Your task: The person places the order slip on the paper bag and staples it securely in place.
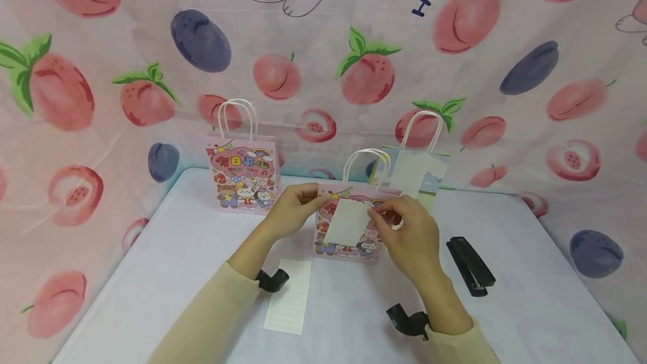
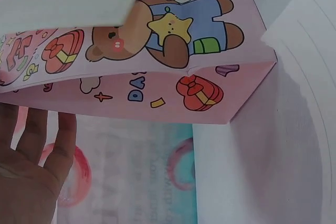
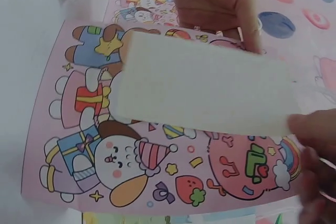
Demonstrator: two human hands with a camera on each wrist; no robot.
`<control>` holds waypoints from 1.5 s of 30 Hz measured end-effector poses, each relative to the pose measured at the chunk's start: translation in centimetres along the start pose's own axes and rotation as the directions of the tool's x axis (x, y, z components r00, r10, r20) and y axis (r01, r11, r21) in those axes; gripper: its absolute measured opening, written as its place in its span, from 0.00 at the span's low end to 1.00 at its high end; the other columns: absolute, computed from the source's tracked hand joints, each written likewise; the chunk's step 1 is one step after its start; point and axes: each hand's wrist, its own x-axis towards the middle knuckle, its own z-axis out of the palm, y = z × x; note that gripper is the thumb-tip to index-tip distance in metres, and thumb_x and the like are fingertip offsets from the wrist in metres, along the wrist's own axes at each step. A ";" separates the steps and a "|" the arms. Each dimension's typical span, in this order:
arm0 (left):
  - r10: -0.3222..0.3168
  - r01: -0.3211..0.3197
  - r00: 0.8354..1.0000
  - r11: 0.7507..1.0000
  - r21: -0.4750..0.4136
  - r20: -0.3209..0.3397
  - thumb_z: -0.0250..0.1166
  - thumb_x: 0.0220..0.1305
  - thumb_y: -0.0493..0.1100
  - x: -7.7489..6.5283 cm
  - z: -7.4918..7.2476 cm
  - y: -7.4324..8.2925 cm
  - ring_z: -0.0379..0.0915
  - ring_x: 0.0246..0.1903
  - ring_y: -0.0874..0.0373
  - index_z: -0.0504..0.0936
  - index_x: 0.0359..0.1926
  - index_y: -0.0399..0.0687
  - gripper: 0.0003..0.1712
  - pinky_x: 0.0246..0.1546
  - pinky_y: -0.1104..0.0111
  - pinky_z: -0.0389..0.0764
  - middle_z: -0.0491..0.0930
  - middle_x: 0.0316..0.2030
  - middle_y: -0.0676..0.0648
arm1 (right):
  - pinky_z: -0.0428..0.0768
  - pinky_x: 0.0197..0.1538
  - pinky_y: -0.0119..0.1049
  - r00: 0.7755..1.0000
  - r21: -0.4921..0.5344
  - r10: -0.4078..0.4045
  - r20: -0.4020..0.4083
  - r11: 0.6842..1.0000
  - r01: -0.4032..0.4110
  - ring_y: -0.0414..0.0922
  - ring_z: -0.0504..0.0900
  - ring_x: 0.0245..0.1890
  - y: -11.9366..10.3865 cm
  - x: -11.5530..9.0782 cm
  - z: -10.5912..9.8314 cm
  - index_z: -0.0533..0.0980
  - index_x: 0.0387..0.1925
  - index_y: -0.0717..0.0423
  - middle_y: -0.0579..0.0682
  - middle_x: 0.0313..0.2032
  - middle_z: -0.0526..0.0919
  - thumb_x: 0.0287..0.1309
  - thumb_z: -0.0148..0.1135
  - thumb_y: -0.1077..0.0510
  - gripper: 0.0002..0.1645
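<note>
A pink paper gift bag [image 1: 373, 246] with cartoon animals and white handles stands at the middle of the table. My left hand [image 1: 294, 210] holds its upper left edge, thumb at the front; the left wrist view shows fingers [image 2: 65, 135] along its side. My right hand [image 1: 411, 237] pinches the upper right corner of a blank cream-white paper card [image 1: 347, 222]. This card is in front of the bag's printed face, slightly tilted, and covers part of the picture. In the right wrist view, the card [image 3: 205, 85] lies across the printed animals.
Another pink gift bag [image 1: 242, 178] stands at the back left. Behind the held bag is a green-blue bag [image 1: 434, 170] with a pale card on its front. A black stapler [image 1: 470, 265] lies at the right, and a lined paper strip [image 1: 289, 302] lies near the left forearm.
</note>
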 end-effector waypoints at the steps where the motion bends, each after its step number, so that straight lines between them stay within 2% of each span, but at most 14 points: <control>1: 0.001 -0.001 1.000 1.000 -0.002 0.009 0.61 0.77 0.43 0.0 0.1 0.0 0.85 0.45 0.59 0.87 0.48 0.41 0.12 0.55 0.62 0.83 0.89 0.43 0.43 | 0.71 0.33 0.32 0.999 -0.013 -0.023 -0.049 1.000 0.022 0.43 0.77 0.32 0.1 0.0 0.1 0.86 0.33 0.55 0.48 0.29 0.80 0.54 0.80 0.58 0.08; 4: 0.021 -0.021 0.999 1.000 -0.006 0.041 0.59 0.78 0.42 -0.1 0.2 0.0 0.84 0.43 0.60 0.85 0.47 0.38 0.12 0.54 0.64 0.82 0.88 0.42 0.42 | 0.66 0.38 0.36 0.984 -0.028 -0.078 -0.158 0.997 0.074 0.51 0.74 0.39 0.3 0.1 0.2 0.87 0.32 0.58 0.53 0.34 0.78 0.51 0.81 0.59 0.09; 6: 0.043 -0.042 0.997 0.999 -0.019 0.066 0.57 0.79 0.41 -0.2 0.3 -0.2 0.83 0.44 0.61 0.84 0.49 0.37 0.13 0.55 0.65 0.82 0.88 0.44 0.40 | 0.66 0.43 0.40 0.975 -0.025 -0.104 -0.196 0.995 0.101 0.55 0.72 0.45 0.5 0.2 0.2 0.88 0.32 0.60 0.57 0.39 0.78 0.51 0.81 0.60 0.10; 8: 0.073 -0.069 0.993 0.997 -0.043 0.093 0.55 0.80 0.40 -0.3 0.4 -0.2 0.83 0.45 0.63 0.83 0.53 0.35 0.15 0.56 0.66 0.82 0.87 0.46 0.38 | 0.69 0.51 0.46 0.970 -0.021 -0.123 -0.210 0.992 0.121 0.58 0.72 0.52 0.6 0.2 0.2 0.87 0.31 0.61 0.59 0.46 0.79 0.52 0.81 0.60 0.10; 10: 0.108 -0.099 0.987 0.992 -0.079 0.121 0.53 0.81 0.40 -0.3 0.5 -0.3 0.83 0.46 0.63 0.81 0.56 0.32 0.16 0.57 0.67 0.82 0.86 0.48 0.34 | 0.70 0.63 0.53 0.969 -0.006 -0.131 -0.209 0.991 0.133 0.60 0.71 0.62 0.7 0.3 0.3 0.87 0.32 0.60 0.60 0.53 0.80 0.52 0.80 0.60 0.09; 12: 0.139 -0.124 0.981 0.986 -0.110 0.139 0.52 0.81 0.40 -0.3 0.6 -0.2 0.82 0.48 0.64 0.79 0.58 0.31 0.18 0.58 0.67 0.81 0.84 0.50 0.32 | 0.65 0.72 0.62 0.970 0.015 -0.137 -0.202 0.990 0.143 0.61 0.69 0.69 0.8 0.3 0.4 0.86 0.31 0.59 0.60 0.58 0.80 0.52 0.80 0.61 0.08; 14: 0.164 -0.144 0.975 0.981 -0.134 0.150 0.51 0.82 0.39 -0.4 0.7 -0.2 0.82 0.49 0.65 0.78 0.59 0.29 0.18 0.58 0.68 0.81 0.83 0.51 0.30 | 0.60 0.75 0.68 0.970 0.031 -0.144 -0.197 0.988 0.153 0.61 0.70 0.72 0.9 0.4 0.6 0.86 0.31 0.58 0.59 0.58 0.83 0.51 0.80 0.62 0.08; 18: 0.166 -0.149 0.976 0.981 -0.123 0.141 0.52 0.81 0.39 -0.4 1.1 0.0 0.81 0.50 0.63 0.78 0.61 0.32 0.18 0.56 0.66 0.82 0.83 0.52 0.31 | 0.59 0.75 0.67 0.963 0.015 -0.180 -0.201 0.982 0.187 0.59 0.80 0.65 1.1 0.5 0.8 0.84 0.32 0.59 0.58 0.50 0.88 0.52 0.79 0.62 0.09; 23: 0.056 -0.053 0.996 0.998 -0.047 0.073 0.66 0.73 0.49 -0.3 1.7 0.5 0.82 0.48 0.58 0.82 0.61 0.46 0.20 0.45 0.62 0.87 0.87 0.51 0.43 | 0.57 0.76 0.64 0.954 -0.003 -0.208 -0.214 0.977 0.212 0.57 0.85 0.56 1.2 0.5 0.8 0.84 0.32 0.61 0.58 0.42 0.89 0.54 0.78 0.61 0.09; 26: 0.032 -0.029 0.998 0.998 -0.054 0.051 0.73 0.65 0.55 -0.3 2.1 0.7 0.81 0.49 0.55 0.84 0.59 0.49 0.25 0.45 0.60 0.88 0.87 0.52 0.45 | 0.57 0.76 0.64 0.952 -0.005 -0.215 -0.218 0.976 0.219 0.57 0.86 0.53 1.2 0.5 0.8 0.84 0.32 0.61 0.58 0.41 0.90 0.54 0.79 0.61 0.09; 30: 0.037 -0.035 0.999 0.996 -0.080 0.025 0.74 0.65 0.50 -0.2 2.6 0.7 0.84 0.46 0.54 0.85 0.56 0.49 0.21 0.43 0.58 0.89 0.88 0.49 0.45 | 0.58 0.76 0.64 0.950 0.003 -0.215 -0.225 0.975 0.221 0.56 0.86 0.50 1.1 0.5 0.7 0.85 0.31 0.61 0.57 0.39 0.89 0.53 0.80 0.62 0.09; 34: 0.006 -0.008 1.000 0.993 -0.118 -0.012 0.71 0.68 0.43 -0.2 3.0 0.9 0.89 0.36 0.55 0.87 0.51 0.46 0.13 0.36 0.58 0.90 0.90 0.43 0.43 | 0.60 0.75 0.64 0.953 0.026 -0.203 -0.224 0.976 0.214 0.55 0.86 0.49 0.9 0.6 0.7 0.85 0.31 0.60 0.57 0.39 0.89 0.52 0.80 0.63 0.09; 39: -0.003 -0.001 1.000 0.984 -0.180 -0.024 0.70 0.69 0.41 -0.2 3.2 1.1 0.90 0.35 0.53 0.88 0.49 0.42 0.11 0.35 0.56 0.90 0.91 0.41 0.40 | 0.63 0.72 0.64 0.969 0.079 -0.146 -0.200 0.983 0.164 0.56 0.85 0.49 0.8 0.6 0.5 0.83 0.40 0.61 0.57 0.41 0.89 0.53 0.79 0.64 0.14; 45: -0.016 0.010 0.999 0.978 -0.209 -0.029 0.70 0.68 0.40 -0.1 3.5 1.2 0.90 0.35 0.54 0.87 0.50 0.39 0.12 0.36 0.56 0.90 0.91 0.41 0.41 | 0.69 0.68 0.62 0.995 0.246 0.027 -0.096 0.969 -0.003 0.56 0.79 0.58 0.9 0.4 0.3 0.74 0.53 0.64 0.57 0.49 0.84 0.51 0.81 0.62 0.30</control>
